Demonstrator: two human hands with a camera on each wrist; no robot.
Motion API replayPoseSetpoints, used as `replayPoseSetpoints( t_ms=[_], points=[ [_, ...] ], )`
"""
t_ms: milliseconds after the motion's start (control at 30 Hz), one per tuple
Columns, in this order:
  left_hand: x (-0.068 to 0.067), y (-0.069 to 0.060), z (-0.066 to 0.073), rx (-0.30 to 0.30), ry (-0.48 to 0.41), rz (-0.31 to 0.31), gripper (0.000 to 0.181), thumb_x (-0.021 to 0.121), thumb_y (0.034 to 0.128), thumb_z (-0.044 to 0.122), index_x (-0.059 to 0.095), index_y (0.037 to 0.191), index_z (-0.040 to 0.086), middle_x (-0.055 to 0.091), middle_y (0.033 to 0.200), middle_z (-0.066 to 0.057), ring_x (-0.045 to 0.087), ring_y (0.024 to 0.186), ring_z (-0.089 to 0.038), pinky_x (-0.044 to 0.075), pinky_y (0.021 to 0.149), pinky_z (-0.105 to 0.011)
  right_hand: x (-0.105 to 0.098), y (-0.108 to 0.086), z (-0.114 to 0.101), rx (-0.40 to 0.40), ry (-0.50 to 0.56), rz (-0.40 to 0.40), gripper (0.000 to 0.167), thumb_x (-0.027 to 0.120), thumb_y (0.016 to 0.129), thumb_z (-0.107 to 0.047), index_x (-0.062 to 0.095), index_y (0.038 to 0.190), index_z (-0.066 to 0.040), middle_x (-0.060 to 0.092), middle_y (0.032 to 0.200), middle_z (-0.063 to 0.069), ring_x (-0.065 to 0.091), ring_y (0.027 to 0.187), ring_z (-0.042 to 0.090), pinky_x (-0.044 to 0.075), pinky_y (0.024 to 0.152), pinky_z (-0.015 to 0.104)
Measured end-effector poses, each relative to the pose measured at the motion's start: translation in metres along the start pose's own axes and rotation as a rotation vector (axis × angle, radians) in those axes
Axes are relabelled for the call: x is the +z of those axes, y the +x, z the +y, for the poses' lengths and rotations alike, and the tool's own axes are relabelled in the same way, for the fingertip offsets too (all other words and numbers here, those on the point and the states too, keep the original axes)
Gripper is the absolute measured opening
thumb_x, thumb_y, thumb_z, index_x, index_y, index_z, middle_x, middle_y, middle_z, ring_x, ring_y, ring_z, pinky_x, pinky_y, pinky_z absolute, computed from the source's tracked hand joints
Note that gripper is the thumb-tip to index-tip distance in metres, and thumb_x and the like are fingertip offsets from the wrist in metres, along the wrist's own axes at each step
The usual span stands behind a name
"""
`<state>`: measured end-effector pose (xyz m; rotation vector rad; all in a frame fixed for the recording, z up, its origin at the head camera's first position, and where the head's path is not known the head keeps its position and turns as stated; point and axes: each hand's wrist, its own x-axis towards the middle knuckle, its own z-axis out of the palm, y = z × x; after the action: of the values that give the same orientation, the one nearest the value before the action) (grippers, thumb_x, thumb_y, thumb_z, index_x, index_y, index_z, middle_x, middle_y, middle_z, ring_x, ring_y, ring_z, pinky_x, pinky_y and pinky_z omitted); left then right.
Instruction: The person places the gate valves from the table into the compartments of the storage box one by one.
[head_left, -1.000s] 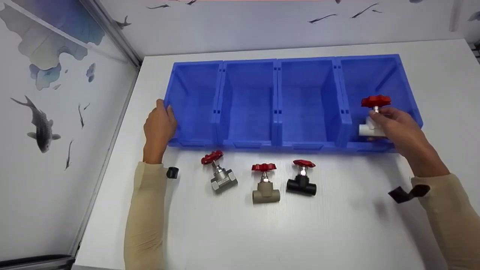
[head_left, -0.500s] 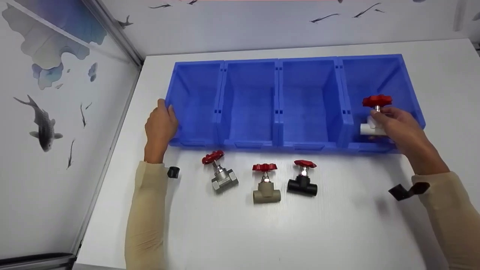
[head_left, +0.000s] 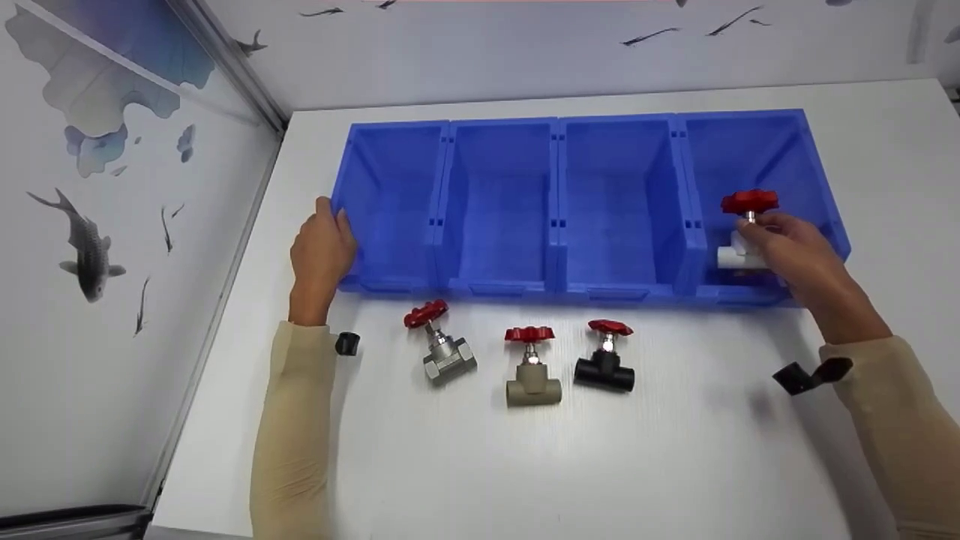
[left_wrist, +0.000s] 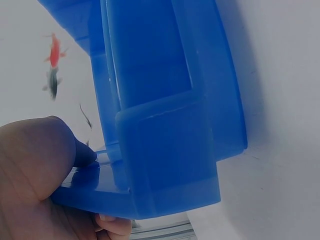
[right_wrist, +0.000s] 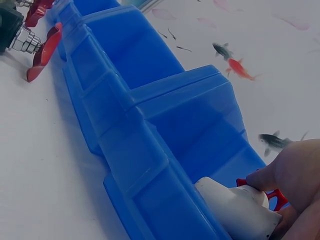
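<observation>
Over the rightmost blue bin (head_left: 814, 180), my right hand (head_left: 802, 251) grips a white valve (head_left: 739, 257) by its neck, red handwheel up. The right wrist view shows the white valve body (right_wrist: 235, 210) near the bin's front wall, partly covered by the fingers. At the far left, my left hand (head_left: 322, 247) holds the side wall of the leftmost bin (head_left: 386, 217); in the left wrist view the thumb lies inside the blue wall (left_wrist: 95, 195) and fingertips show below it. In front of the bins lie a silver metal valve (head_left: 448, 360), a beige valve (head_left: 533, 386) and a black valve (head_left: 604, 370).
Between the end bins stand two more blue bins (head_left: 499, 225), joined side by side in one row. All rest on a white table (head_left: 637, 465). A panel with painted fish (head_left: 88, 247) borders the left, and another wall (head_left: 525, 60) stands behind.
My right hand and the white valve shift very slightly within the rightmost bin. The left hand keeps its hold on the bin wall, and the three other valves stay put.
</observation>
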<state>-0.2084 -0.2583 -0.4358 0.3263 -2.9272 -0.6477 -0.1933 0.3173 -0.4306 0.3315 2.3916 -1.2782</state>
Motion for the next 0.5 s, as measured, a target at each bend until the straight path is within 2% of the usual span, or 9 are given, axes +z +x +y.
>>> replayPoseSetpoints(
  t_ms=[167, 500],
  points=[
    [-0.0008, 0.0003, -0.0002, 0.003, 0.004, 0.003, 0.039, 0.035, 0.1071, 0.024, 0.046, 0.130, -0.006, 0.063, 0.112, -0.032, 0.063, 0.102, -0.049, 0.050, 0.079, -0.061, 0.0010, 0.0059, -0.0003, -0.008, -0.005, 0.010, 0.092, 0.042, 0.093, -0.070, 0.026, 0.152, -0.001, 0.038, 0.133, 0.015, 0.035, 0.118, 0.035, 0.036, 0.089, 0.043],
    [0.0001, -0.0003, 0.0001, 0.006, 0.002, 0.000, 0.040, 0.035, 0.1071, 0.023, 0.046, 0.130, -0.007, 0.063, 0.112, -0.032, 0.063, 0.101, -0.050, 0.050, 0.078, -0.061, 0.0034, 0.0111, -0.0006, -0.040, -0.023, 0.000, 0.089, 0.042, 0.094, -0.068, 0.031, 0.149, 0.002, 0.038, 0.131, 0.018, 0.034, 0.120, 0.038, 0.035, 0.093, 0.046]
  ],
)
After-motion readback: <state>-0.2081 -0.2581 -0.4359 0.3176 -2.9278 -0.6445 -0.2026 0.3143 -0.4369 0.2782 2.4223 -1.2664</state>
